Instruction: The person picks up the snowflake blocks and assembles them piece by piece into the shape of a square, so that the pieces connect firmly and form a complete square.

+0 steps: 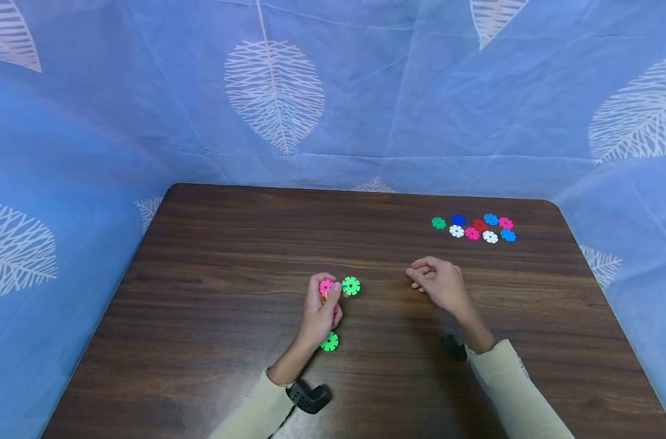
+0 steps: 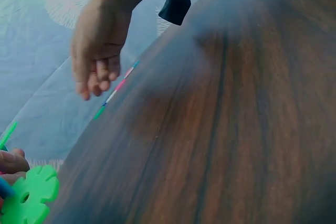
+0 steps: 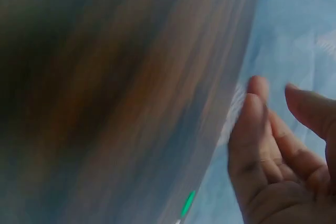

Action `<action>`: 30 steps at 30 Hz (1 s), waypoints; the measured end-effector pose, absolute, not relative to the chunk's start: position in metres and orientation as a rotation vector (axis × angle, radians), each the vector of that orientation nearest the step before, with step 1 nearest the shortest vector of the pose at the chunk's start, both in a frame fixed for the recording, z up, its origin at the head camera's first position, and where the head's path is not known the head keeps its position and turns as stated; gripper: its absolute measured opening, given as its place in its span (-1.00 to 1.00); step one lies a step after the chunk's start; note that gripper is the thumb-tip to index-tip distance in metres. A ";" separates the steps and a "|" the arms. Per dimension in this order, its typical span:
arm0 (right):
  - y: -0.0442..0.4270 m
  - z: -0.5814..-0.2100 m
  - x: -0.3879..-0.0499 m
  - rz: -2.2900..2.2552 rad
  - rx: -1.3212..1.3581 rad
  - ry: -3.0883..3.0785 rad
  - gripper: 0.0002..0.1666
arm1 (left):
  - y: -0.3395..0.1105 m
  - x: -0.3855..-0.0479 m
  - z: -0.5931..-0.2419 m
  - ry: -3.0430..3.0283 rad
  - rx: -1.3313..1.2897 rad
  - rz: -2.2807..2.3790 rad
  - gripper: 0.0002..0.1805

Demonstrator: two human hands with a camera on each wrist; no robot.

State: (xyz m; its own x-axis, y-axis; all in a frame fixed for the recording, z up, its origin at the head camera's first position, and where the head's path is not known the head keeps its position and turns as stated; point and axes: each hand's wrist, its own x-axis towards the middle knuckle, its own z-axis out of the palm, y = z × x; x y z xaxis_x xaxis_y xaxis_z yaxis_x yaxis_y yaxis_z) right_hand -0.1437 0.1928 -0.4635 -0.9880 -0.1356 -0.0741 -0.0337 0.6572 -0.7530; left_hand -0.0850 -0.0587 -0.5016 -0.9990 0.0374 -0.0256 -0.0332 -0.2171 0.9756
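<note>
The left hand (image 1: 318, 314) grips a joined group of notched plastic discs. Between thumb and fingers shows a pink disc (image 1: 325, 287); a green disc (image 1: 351, 285) sticks out to the right, another green disc (image 1: 330, 341) below the palm. How they join is hidden by the hand. In the left wrist view a green disc (image 2: 34, 195) and a blue piece (image 2: 5, 188) show beside the fingertips. The right hand (image 1: 445, 286) hangs over the table right of the left hand, fingers loosely bent, holding nothing; in the right wrist view the thumb stands apart from the fingers (image 3: 249, 124).
At the back right of the brown table (image 1: 229, 244) lie several loose discs: a green one (image 1: 438, 223), white (image 1: 456, 231), pink (image 1: 472, 233), red (image 1: 480, 225) and blue (image 1: 508, 235). Blue cloth (image 1: 366, 91) with white leaf prints hangs behind and beside the table.
</note>
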 end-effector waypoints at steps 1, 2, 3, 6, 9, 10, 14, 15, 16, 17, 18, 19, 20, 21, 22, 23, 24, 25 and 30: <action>0.199 -0.464 -0.148 -1.175 -0.149 2.769 -0.67 | -0.060 -0.085 -0.501 1.932 -0.006 2.413 -0.67; 0.205 -0.465 -0.153 -1.109 -0.157 2.784 -0.65 | -0.061 -0.085 -0.501 1.926 -0.015 2.409 -0.67; 0.211 -0.466 -0.158 -1.050 -0.162 2.800 -0.64 | -0.062 -0.085 -0.500 1.922 -0.026 2.405 -0.67; 0.228 -0.468 -0.173 -0.912 -0.173 2.823 -0.61 | -0.064 -0.084 -0.500 1.907 -0.050 2.400 -0.69; 0.240 -0.469 -0.189 -0.846 -0.166 2.844 -0.58 | -0.065 -0.083 -0.500 1.904 -0.065 2.404 -0.69; 0.243 -0.469 -0.195 -0.830 -0.162 2.849 -0.57 | -0.065 -0.083 -0.500 1.904 -0.065 2.408 -0.70; 0.251 -0.464 -0.218 -0.809 -0.118 2.829 -0.50 | -0.066 -0.084 -0.500 1.908 -0.041 2.422 -0.71; 0.253 -0.463 -0.223 -0.806 -0.103 2.827 -0.48 | -0.066 -0.084 -0.499 1.905 -0.033 2.424 -0.71; 0.255 -0.463 -0.229 -0.814 -0.090 2.824 -0.47 | -0.066 -0.085 -0.499 1.902 -0.027 2.425 -0.71; 0.256 -0.463 -0.234 -0.825 -0.070 2.818 -0.46 | -0.066 -0.085 -0.498 1.901 -0.021 2.424 -0.70; 0.257 -0.463 -0.238 -0.847 -0.046 2.813 -0.45 | -0.067 -0.086 -0.498 1.903 -0.018 2.420 -0.69; 0.258 -0.464 -0.243 -0.871 -0.012 2.809 -0.45 | -0.067 -0.086 -0.498 1.900 -0.019 2.419 -0.68; 0.259 -0.465 -0.247 -0.887 0.008 2.799 -0.45 | -0.067 -0.086 -0.497 1.901 -0.022 2.418 -0.67; 0.259 -0.465 -0.250 -0.907 0.032 2.789 -0.45 | -0.067 -0.087 -0.497 1.898 -0.026 2.416 -0.67; 0.259 -0.466 -0.254 -0.933 0.058 2.769 -0.44 | -0.068 -0.087 -0.497 1.895 -0.031 2.414 -0.66; 0.259 -0.466 -0.257 -0.947 0.087 2.749 -0.44 | -0.068 -0.087 -0.497 1.892 -0.034 2.414 -0.66; 0.259 -0.466 -0.260 -0.959 0.110 2.732 -0.44 | -0.068 -0.087 -0.498 1.888 -0.036 2.414 -0.67; 0.259 -0.467 -0.263 -0.963 0.127 2.720 -0.43 | -0.068 -0.087 -0.498 1.883 -0.034 2.417 -0.67; 0.259 -0.469 -0.274 -0.921 0.134 2.695 -0.36 | -0.068 -0.087 -0.497 1.894 -0.027 2.426 -0.67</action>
